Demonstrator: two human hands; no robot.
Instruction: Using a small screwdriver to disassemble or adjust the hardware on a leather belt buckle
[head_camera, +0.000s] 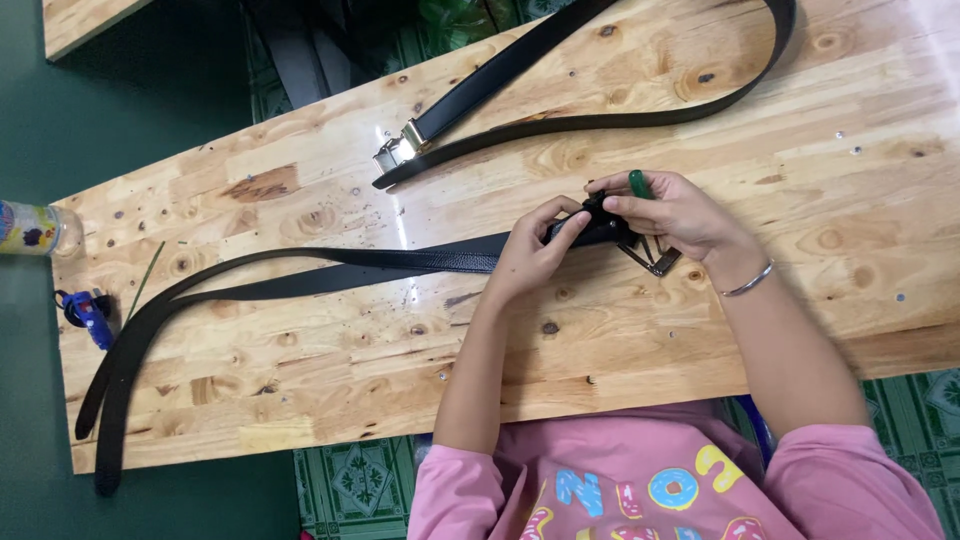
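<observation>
A pink printed sweatshirt (640, 490) fills the bottom edge of the frame, and above it both forearms reach onto the pale wooden tabletop (300, 360). The left hand (535, 255) pinches the end of a black leather belt (330, 272) at centre frame, while the right hand (670, 212), a silver bangle (748, 282) on its wrist, grips a green-handled tool (638, 183) pressed down at the metal buckle (652, 258). The step in hand looks like fastening the buckle to the strap end; next probably calls for steady downward pressure with the strap held flat. Fingers hide the tool's tip and the fixing itself. A second belt (560, 125) runs off the upper edge; a bottle (35, 228) is cut off at left.
</observation>
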